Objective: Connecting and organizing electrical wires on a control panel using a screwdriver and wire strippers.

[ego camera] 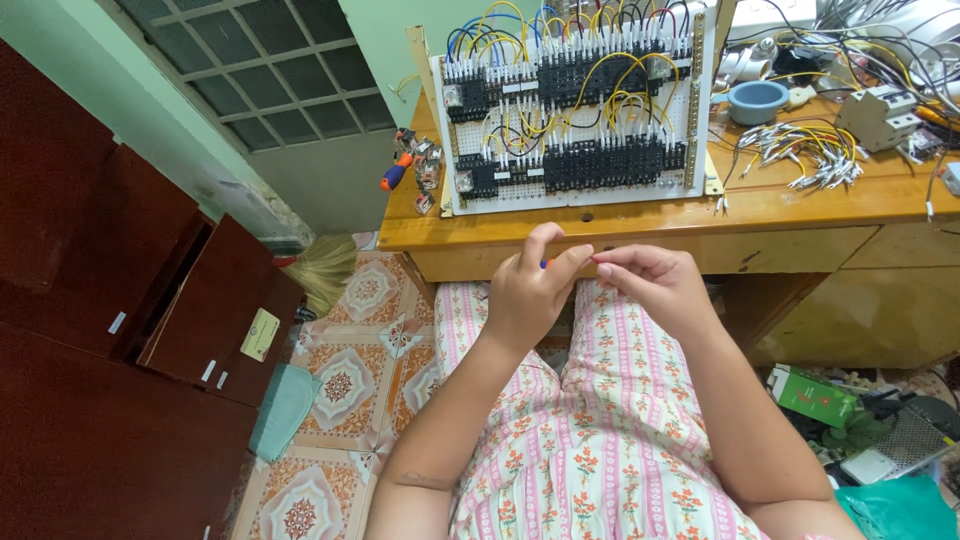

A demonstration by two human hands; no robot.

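My left hand [532, 290] is held over my lap, fingers pinched on a small piece with a blue and orange tip [546, 264], probably a short wire. My right hand [650, 285] is close beside it, its fingertips meeting the left thumb at the same small piece. Both hands hover just in front of the wooden desk edge [480, 232]. On the desk stands a white wiring board [575, 110] packed with black relay sockets and blue and yellow wires.
A bundle of loose ferruled wires [810, 150], a blue bowl [757, 100] and a white breaker [880, 115] lie on the desk at right. An orange-handled screwdriver [397, 172] sits at the desk's left end. Dark red cabinets [120, 300] stand left; clutter and a green box [812, 395] lie on the floor right.
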